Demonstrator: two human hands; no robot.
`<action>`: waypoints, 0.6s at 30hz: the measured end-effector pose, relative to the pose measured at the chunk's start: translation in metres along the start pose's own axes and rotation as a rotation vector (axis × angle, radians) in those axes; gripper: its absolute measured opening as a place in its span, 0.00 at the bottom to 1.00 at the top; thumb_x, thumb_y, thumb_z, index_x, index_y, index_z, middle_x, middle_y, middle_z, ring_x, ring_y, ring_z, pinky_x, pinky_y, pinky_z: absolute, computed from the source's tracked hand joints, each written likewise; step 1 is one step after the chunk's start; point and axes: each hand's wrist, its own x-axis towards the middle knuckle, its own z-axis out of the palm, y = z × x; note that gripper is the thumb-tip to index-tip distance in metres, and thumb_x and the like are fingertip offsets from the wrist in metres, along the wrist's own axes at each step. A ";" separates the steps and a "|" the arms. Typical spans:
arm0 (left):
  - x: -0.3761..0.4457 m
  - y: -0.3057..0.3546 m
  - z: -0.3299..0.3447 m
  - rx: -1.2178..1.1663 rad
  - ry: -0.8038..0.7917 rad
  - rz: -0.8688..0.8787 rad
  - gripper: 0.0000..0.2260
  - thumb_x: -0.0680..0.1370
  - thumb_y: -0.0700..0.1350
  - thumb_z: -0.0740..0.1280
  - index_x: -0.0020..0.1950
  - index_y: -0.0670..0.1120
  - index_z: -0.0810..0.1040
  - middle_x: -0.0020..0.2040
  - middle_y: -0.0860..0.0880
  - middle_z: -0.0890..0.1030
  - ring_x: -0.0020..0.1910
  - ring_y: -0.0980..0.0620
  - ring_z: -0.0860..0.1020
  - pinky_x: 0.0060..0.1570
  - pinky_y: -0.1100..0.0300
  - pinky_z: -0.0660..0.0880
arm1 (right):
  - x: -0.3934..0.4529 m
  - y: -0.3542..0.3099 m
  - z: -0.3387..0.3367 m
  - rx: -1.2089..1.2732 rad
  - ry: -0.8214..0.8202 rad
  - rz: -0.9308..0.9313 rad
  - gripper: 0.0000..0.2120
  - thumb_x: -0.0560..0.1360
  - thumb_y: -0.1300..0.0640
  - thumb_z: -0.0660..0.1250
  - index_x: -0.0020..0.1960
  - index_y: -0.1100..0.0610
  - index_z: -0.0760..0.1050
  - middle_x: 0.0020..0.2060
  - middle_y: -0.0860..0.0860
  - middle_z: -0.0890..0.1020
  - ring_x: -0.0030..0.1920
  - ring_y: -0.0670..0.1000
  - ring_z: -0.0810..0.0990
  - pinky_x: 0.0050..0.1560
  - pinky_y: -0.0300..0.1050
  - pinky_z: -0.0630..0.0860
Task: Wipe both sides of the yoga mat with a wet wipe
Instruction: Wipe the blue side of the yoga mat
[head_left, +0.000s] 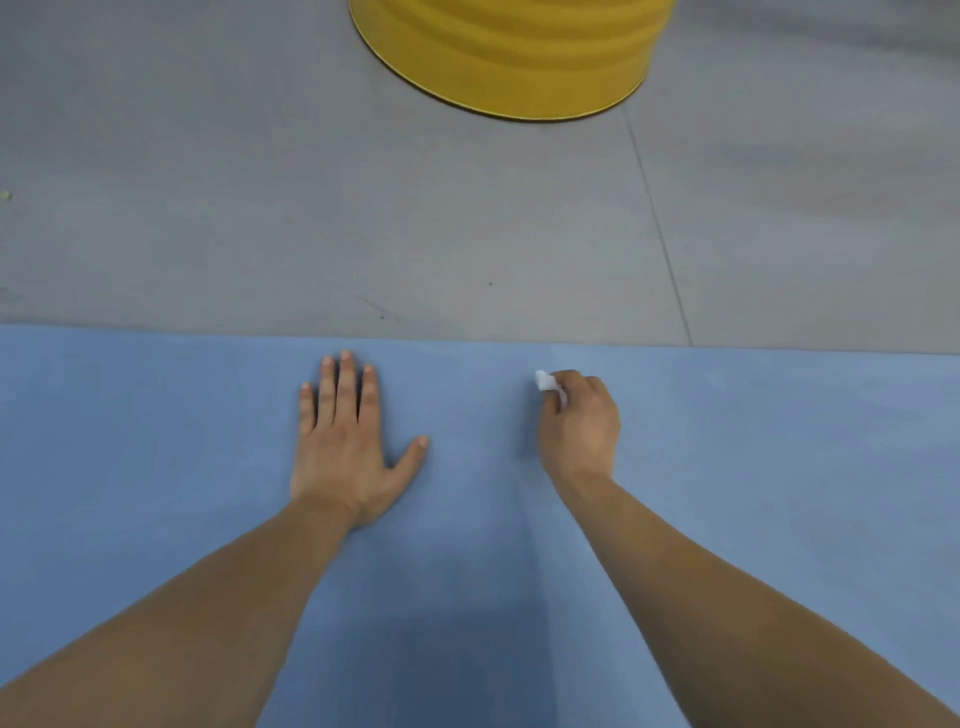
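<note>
The blue yoga mat (727, 519) is laid flat on the grey floor (208, 208) and fills the lower half of the view, its far edge running from 9 to 3 o'clock.

Risks are judged as follows. The mat could be dragged or rucked under the wiping stroke if the bracing palm were lifted. Because the wet wipe (544, 380) is bunched small, strips of the surface could be missed, and near the far edge it could be carried off onto the floor and soiled. The underside is judged not yet wiped.

The left hand (345, 441) is pressed flat on the mat at about 10 o'clock of centre, fingers straight and together, thumb spread. The right hand (579, 421), at about 2 o'clock, is curled, and the wad is pinched at its fingertips against the mat. A yellow drum (509, 57) is seen at 12 o'clock, well apart.
</note>
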 end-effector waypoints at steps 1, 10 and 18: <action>0.000 0.000 0.000 -0.005 -0.002 0.001 0.46 0.76 0.72 0.47 0.83 0.41 0.44 0.82 0.40 0.40 0.80 0.43 0.35 0.79 0.42 0.39 | 0.002 -0.007 0.012 0.000 -0.022 0.013 0.10 0.78 0.60 0.61 0.53 0.55 0.80 0.46 0.53 0.77 0.44 0.54 0.76 0.43 0.41 0.67; 0.001 -0.003 0.000 -0.064 0.003 -0.001 0.42 0.77 0.68 0.49 0.83 0.41 0.50 0.83 0.42 0.43 0.81 0.44 0.38 0.79 0.42 0.46 | -0.019 -0.076 0.076 -0.098 -0.322 -0.460 0.09 0.71 0.66 0.66 0.50 0.60 0.80 0.42 0.58 0.78 0.42 0.59 0.77 0.44 0.46 0.74; 0.003 -0.003 0.000 -0.074 0.026 0.008 0.40 0.77 0.65 0.52 0.82 0.41 0.55 0.83 0.42 0.48 0.82 0.42 0.41 0.79 0.41 0.47 | 0.041 0.012 0.009 -0.256 -0.022 -0.273 0.13 0.68 0.70 0.60 0.46 0.64 0.81 0.41 0.61 0.78 0.38 0.64 0.78 0.38 0.50 0.76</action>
